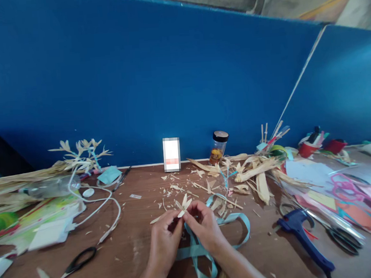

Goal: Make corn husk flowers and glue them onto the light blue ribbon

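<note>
A small pale flower (184,204) with pointed petals, which look cut from dried corn husk, is pinched between my two hands above the middle of the table. My left hand (166,232) closes its thumb and fingertips at the flower's left side and base. From the right, my right hand (203,224) grips the same base with thumb and forefinger. The stem end is hidden by my fingers. A light blue ribbon (201,252) lies in loops on the wood beneath my hands and wrists. Scattered husk scraps (176,188) lie just beyond my fingers.
Black-handled scissors (82,259) lie at the left near a white cable (117,210). To the right are a blue glue gun (304,236) and more scissors (345,240). Behind stand a black-lidded jar (218,148), dried husks (259,174) and finished husk flowers (85,151), before a blue partition (181,72).
</note>
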A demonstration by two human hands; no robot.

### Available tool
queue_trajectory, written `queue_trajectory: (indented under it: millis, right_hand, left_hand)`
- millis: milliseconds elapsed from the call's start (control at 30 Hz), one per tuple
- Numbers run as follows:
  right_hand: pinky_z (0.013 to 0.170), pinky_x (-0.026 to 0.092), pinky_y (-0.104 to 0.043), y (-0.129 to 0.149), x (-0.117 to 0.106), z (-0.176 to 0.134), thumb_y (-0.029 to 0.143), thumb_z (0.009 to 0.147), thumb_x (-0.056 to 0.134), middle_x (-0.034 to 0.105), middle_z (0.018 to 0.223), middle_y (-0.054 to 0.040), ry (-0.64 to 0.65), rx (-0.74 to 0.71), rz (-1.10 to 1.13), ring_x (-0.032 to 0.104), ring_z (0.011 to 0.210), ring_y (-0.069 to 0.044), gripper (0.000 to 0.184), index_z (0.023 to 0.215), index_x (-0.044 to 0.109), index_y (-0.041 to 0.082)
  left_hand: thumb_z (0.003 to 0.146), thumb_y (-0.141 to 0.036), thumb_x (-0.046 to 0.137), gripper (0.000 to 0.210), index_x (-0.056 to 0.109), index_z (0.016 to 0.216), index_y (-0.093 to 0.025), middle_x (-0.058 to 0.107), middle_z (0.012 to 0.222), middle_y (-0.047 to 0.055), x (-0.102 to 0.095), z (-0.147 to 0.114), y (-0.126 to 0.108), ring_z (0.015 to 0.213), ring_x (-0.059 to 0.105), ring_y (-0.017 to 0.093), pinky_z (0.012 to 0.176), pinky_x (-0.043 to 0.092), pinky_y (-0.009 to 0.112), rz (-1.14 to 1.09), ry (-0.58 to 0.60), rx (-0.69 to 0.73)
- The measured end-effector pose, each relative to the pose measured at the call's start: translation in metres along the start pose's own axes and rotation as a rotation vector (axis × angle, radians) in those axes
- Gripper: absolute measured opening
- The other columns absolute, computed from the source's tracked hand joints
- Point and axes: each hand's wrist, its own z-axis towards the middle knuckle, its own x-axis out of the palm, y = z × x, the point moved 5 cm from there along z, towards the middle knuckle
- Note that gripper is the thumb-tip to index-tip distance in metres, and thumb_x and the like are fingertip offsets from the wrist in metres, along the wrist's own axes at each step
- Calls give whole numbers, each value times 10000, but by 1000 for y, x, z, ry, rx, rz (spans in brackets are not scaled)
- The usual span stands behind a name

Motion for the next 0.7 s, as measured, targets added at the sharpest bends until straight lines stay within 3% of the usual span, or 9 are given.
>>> queue_trajectory:
  millis: [167, 367, 467, 567, 700]
  right_hand:
    - [541, 395, -208, 4, -7, 2, 241, 754, 542, 519, 664, 15, -43, -49, -126, 479, 590, -114, 86, 789, 527, 163]
    - [534, 385, -204, 17, -10, -2, 179, 755, 513, 511, 683, 13, -94, -167, -327, 469, 584, -112, 16, 742, 522, 175]
    - [518, 380, -203, 17, -10, -4, 182, 758, 512, 518, 681, 12, -103, -194, -382, 458, 559, -108, 14, 756, 523, 175]
    - [526, 393, -204, 17, -8, -4, 176, 753, 514, 534, 679, 9, -80, -222, -406, 477, 556, -109, 25, 767, 534, 173]
    - [548, 409, -203, 18, -7, -3, 143, 736, 510, 543, 667, 9, -80, -277, -419, 504, 570, -113, 44, 742, 539, 176]
  left_hand:
    - [769, -220, 511, 234, 670, 935, -178, 672, 909, 73, 0, -2, -5, 842, 597, 197, 781, 445, 296, -64, 30, 1]
    - [789, -330, 500, 265, 679, 904, -172, 680, 850, 57, 3, -5, -1, 758, 600, 188, 684, 467, 265, -425, 97, -243]
    - [737, -339, 578, 238, 670, 865, -161, 674, 790, 44, 2, -2, 6, 716, 588, 166, 664, 461, 243, -528, 47, -316]
    - [695, -318, 630, 186, 661, 784, -157, 659, 725, 22, -2, 1, 13, 683, 566, 135, 651, 441, 207, -530, -33, -339]
    - [679, -300, 647, 144, 643, 707, -159, 615, 654, -12, -3, 2, 16, 613, 519, 95, 596, 409, 171, -504, -54, -347]
